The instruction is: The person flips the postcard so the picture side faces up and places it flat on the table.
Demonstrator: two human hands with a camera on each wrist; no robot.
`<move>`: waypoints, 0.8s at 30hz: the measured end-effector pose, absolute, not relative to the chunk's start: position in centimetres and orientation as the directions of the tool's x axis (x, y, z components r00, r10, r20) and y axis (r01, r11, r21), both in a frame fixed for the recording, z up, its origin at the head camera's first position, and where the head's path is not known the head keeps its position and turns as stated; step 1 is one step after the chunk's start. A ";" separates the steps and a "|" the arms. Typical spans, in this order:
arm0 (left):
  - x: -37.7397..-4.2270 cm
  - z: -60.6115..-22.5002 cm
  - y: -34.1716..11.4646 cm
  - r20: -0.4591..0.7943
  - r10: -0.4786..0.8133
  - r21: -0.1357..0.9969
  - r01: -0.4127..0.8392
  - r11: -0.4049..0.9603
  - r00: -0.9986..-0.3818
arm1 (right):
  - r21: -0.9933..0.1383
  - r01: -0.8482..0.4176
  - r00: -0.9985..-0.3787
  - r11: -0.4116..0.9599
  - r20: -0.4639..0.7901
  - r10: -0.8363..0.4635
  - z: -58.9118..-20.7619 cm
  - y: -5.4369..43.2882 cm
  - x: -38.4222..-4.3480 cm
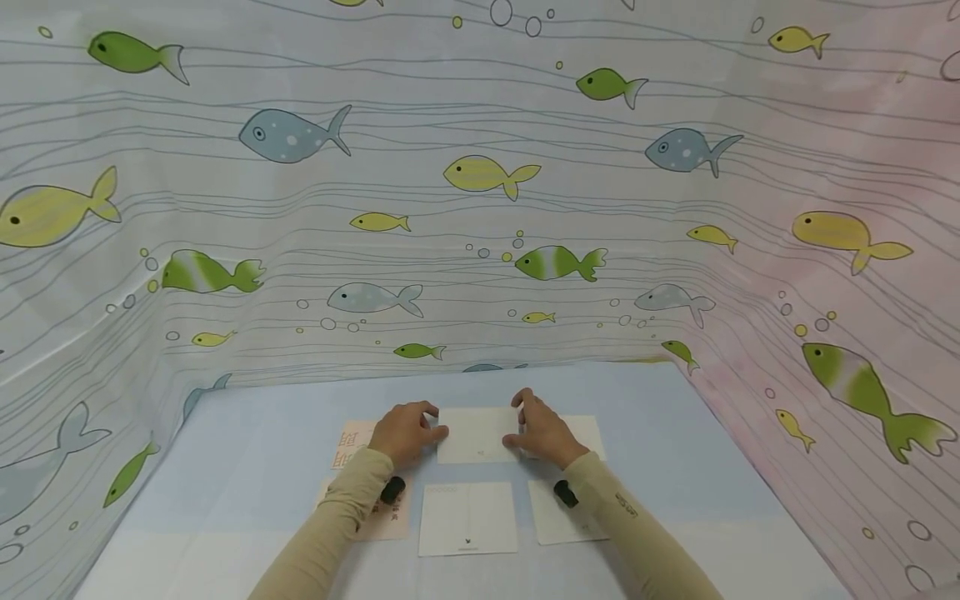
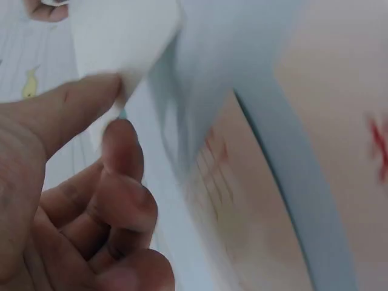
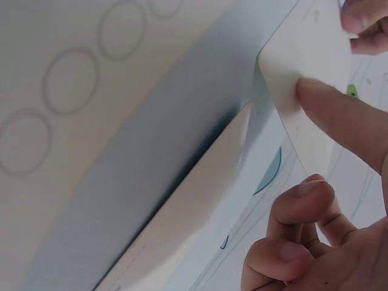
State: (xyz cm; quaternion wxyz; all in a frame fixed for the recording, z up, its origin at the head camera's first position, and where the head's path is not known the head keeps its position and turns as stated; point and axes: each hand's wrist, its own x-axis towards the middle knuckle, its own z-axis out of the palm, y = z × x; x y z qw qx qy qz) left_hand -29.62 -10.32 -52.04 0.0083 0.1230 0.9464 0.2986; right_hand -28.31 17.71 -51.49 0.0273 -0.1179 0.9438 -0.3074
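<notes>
A white card (image 1: pixel 477 435) is held by both hands at the back middle of the table. My left hand (image 1: pixel 405 432) pinches its left edge; in the left wrist view the thumb (image 2: pixel 85 109) lies on the face of the card (image 2: pixel 124 36). At the right edge my right hand (image 1: pixel 546 431) grips it, thumb on the face and fingers at the edge in the right wrist view, where the card (image 3: pixel 309 54) stands raised above the table. Beneath my left wrist lies a cream card with orange characters (image 1: pixel 350 437). Another white card (image 1: pixel 588 433) lies partly hidden behind my right hand.
Nearer the front lie a pinkish card with dark characters (image 1: pixel 393 521), a white card with a row of circles (image 1: pixel 468 521) and another white card (image 1: pixel 555 517), partly under the right sleeve. A fish-printed curtain (image 1: pixel 465 250) surrounds the pale blue table (image 1: pixel 247 467).
</notes>
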 end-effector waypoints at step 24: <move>-29.2 -51.9 -10.1 0.061 0.230 0.741 0.198 0.641 -0.971 | -0.721 -0.149 -0.987 0.677 0.064 -0.150 -51.4 18.0 -27.1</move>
